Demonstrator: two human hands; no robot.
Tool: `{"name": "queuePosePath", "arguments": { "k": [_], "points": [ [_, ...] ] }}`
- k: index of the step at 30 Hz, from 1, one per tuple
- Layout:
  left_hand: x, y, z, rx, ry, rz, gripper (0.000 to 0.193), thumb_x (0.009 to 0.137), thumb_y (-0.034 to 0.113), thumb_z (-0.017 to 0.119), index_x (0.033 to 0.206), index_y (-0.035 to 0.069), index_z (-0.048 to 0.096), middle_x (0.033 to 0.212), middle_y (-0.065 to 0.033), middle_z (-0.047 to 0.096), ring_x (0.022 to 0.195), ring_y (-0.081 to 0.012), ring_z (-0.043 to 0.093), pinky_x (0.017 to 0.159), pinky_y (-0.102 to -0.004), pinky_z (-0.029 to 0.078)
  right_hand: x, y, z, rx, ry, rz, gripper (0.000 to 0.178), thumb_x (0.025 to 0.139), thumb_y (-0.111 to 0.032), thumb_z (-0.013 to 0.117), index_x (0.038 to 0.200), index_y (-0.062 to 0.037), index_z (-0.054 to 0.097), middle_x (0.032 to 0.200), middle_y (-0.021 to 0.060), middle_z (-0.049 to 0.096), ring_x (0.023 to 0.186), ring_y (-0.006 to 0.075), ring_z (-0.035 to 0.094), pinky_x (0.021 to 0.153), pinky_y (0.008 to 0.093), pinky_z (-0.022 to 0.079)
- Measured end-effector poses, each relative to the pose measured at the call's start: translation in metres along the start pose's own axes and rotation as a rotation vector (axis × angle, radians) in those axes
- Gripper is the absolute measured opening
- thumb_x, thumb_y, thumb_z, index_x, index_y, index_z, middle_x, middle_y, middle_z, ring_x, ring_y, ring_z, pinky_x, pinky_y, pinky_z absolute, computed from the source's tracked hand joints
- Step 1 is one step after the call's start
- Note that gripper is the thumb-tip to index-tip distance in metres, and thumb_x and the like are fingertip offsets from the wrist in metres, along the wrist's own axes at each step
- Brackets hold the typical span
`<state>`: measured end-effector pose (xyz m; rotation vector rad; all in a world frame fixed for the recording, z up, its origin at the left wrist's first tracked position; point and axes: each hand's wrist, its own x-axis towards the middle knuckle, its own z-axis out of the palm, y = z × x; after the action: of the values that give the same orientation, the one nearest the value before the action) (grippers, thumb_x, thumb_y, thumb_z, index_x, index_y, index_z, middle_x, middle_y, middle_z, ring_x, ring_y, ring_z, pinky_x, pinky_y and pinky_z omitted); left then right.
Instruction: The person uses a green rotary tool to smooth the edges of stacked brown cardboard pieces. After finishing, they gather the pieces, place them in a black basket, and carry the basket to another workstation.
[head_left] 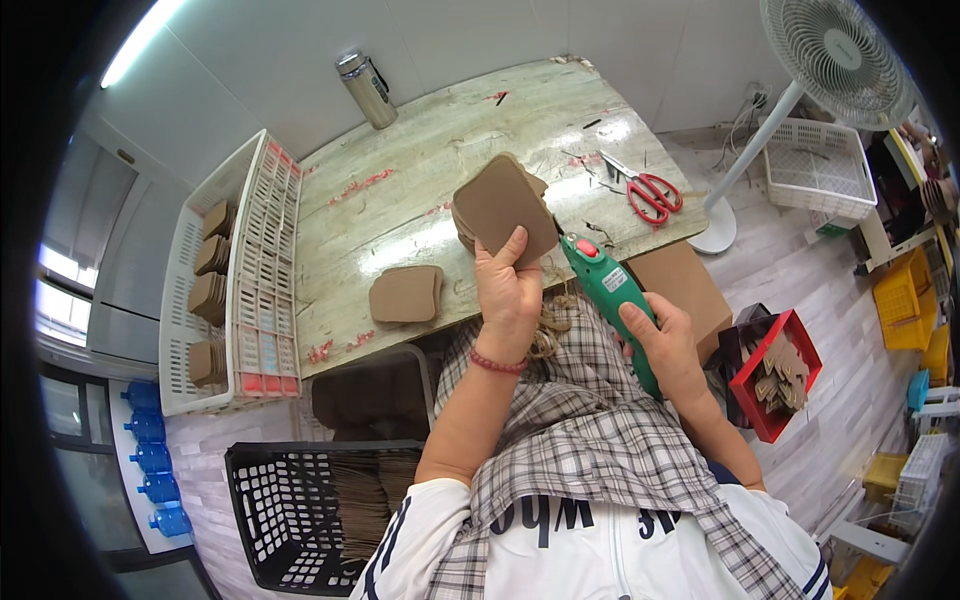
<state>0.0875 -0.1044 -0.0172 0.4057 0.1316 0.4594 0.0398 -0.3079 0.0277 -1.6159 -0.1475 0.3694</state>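
My left hand (510, 290) is closed on a few brown rounded-square pieces (500, 205), thumb on top, held over the near part of the table. In my right hand (662, 340) is a green handheld electric cutter (602, 277) with a red button. Its tip points up and left, close to the right edge of the brown pieces; whether it touches them I cannot tell. A small stack of similar brown pieces (405, 294) lies on the table to the left of my left hand.
Red-handled scissors (655, 197) and dark scraps lie on the table (400, 200). A steel flask (367, 90) stands at the back. White crate (262, 270) with brown stacks is at left, black crate (270, 520) below. A red box of offcuts (775, 375) and a fan (840, 55) stand right.
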Motion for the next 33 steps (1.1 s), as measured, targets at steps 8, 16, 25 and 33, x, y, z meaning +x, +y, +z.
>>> {"name": "queuePosePath", "arguments": {
  "k": [8, 16, 25, 33],
  "points": [
    [-0.021, -0.012, -0.005, 0.111, -0.017, -0.076, 0.042, 0.085, -0.011, 0.058, 0.123, 0.006, 0.05, 0.12, -0.0079, 0.059, 0.112, -0.0229, 0.057, 0.1, -0.037, 0.047, 0.007, -0.002, -0.002, -0.007, 0.037, -0.034, 0.036, 0.093, -0.036, 0.061, 0.097, -0.0002, 0.061, 0.072, 0.0032, 0.06, 0.056, 0.0063, 0.052, 0.051, 0.0204, 0.041],
    [-0.033, -0.009, -0.021, 0.207, -0.1, -0.15, 0.042, 0.083, -0.013, 0.058, 0.119, 0.007, 0.053, 0.115, -0.0081, 0.062, 0.104, -0.0197, 0.062, 0.089, -0.0344, 0.054, 0.013, -0.005, -0.014, 0.051, 0.027, 0.006, 0.036, 0.093, -0.036, 0.061, 0.098, -0.0002, 0.061, 0.075, 0.0041, 0.06, 0.058, 0.0069, 0.053, 0.053, 0.0203, 0.043],
    [-0.013, 0.048, -0.046, 0.626, -0.284, -0.27, 0.042, 0.079, -0.014, 0.059, 0.117, 0.003, 0.058, 0.11, -0.0046, 0.065, 0.1, -0.0145, 0.062, 0.087, -0.0292, 0.052, -0.003, -0.007, -0.037, -0.047, -0.11, 0.071, 0.03, 0.093, -0.027, 0.061, 0.101, 0.0013, 0.061, 0.076, 0.0034, 0.06, 0.059, 0.0064, 0.052, 0.054, 0.0205, 0.043],
    [-0.011, 0.076, -0.043, 0.895, -0.371, -0.416, 0.04, 0.076, -0.013, 0.06, 0.113, 0.002, 0.06, 0.104, -0.0023, 0.066, 0.095, -0.0106, 0.06, 0.085, -0.0253, 0.048, -0.011, 0.01, -0.04, -0.22, -0.11, -0.006, 0.033, 0.086, -0.03, 0.07, 0.098, 0.0009, 0.064, 0.07, 0.0014, 0.059, 0.059, 0.0059, 0.054, 0.053, 0.0222, 0.043]
  ]
}}
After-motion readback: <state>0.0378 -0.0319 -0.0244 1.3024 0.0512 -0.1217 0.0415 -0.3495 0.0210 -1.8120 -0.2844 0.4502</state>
